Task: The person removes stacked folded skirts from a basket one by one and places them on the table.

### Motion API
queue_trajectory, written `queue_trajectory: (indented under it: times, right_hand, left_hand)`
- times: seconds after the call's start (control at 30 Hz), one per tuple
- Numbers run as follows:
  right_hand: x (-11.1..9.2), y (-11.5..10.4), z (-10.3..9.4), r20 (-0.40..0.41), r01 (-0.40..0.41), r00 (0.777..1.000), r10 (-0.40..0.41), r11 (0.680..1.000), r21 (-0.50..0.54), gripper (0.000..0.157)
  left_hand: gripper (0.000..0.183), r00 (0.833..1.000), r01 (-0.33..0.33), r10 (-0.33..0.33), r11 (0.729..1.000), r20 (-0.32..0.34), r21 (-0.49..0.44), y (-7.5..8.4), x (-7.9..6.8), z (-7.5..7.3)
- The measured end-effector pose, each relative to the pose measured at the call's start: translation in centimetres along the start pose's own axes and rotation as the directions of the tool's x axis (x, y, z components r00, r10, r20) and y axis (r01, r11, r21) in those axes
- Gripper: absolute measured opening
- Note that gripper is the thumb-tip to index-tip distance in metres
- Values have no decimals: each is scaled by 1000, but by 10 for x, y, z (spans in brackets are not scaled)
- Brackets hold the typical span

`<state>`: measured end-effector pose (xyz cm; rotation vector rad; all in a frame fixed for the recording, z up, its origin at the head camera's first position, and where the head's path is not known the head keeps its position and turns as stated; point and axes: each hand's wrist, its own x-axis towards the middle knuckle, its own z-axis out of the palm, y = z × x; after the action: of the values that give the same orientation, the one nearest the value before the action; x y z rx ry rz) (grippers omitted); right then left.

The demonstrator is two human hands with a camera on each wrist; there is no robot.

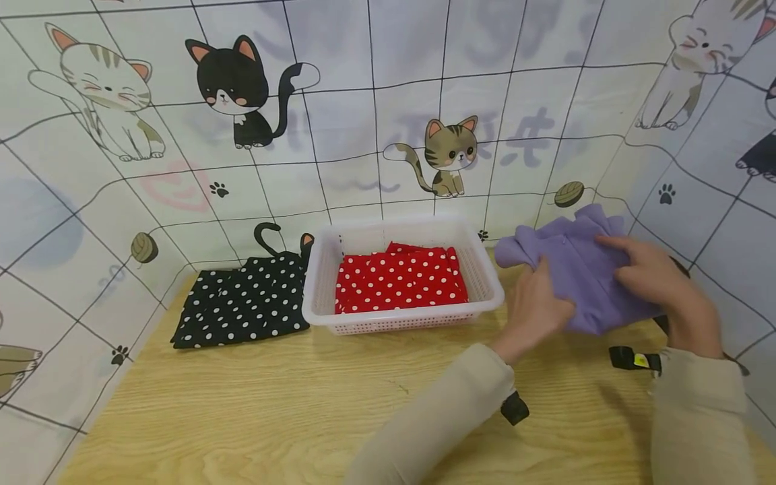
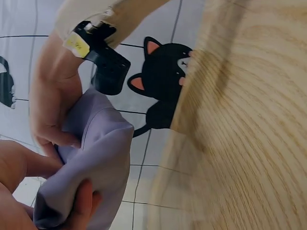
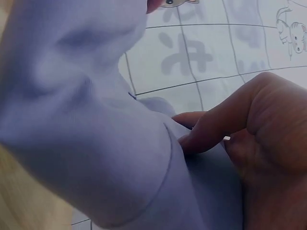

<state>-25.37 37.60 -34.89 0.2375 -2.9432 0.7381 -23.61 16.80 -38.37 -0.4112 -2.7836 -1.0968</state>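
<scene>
Both hands hold up a purple cloth [image 1: 582, 269], bunched along its top, at the right of the table in the head view. My left hand [image 1: 539, 303] grips its left side; in the left wrist view the fingers of that hand [image 2: 19, 177] curl round a fold. On the other side, my right hand [image 1: 657, 279] pinches the cloth near its right edge. The right wrist view shows the right hand's thumb and finger [image 3: 211, 129] closed on the cloth beside a stitched seam. What kind of cloth item it is stays unclear.
A white plastic basket [image 1: 394, 315] with a folded red polka-dot cloth [image 1: 400, 279] stands at the table's back middle. Left of it lies a black polka-dot cloth [image 1: 242, 303]. A cat-printed wall covering [image 1: 345, 135] rises behind the wooden table [image 1: 273, 404] and on both sides.
</scene>
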Motion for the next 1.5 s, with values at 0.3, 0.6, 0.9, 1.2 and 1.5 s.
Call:
queue_trajectory:
  times: [0.3, 0.6, 0.9, 1.2, 1.5]
  right_hand:
    - [13, 6, 19, 32, 28, 999, -28, 1000, -1, 70]
    - [13, 16, 33, 164, -7, 986, 11, 1000, -22, 66]
    - [15, 23, 42, 207, -63, 977, 57, 998, 23, 65]
    - [26, 44, 66, 132, -40, 991, 27, 994, 100, 70]
    - [19, 61, 67, 160, -70, 985, 57, 994, 78, 77]
  left_hand:
    - [81, 991, 123, -110, 968, 70, -221, -17, 0, 22]
    - [77, 925, 379, -334, 801, 181, -464, -45, 1, 42]
    - [75, 925, 370, -351, 755, 141, -542, -62, 4, 48]
    - [74, 950, 299, -302, 827, 71, -477, -67, 6, 48]
    - [65, 958, 282, -270, 831, 96, -479, -64, 3, 48]
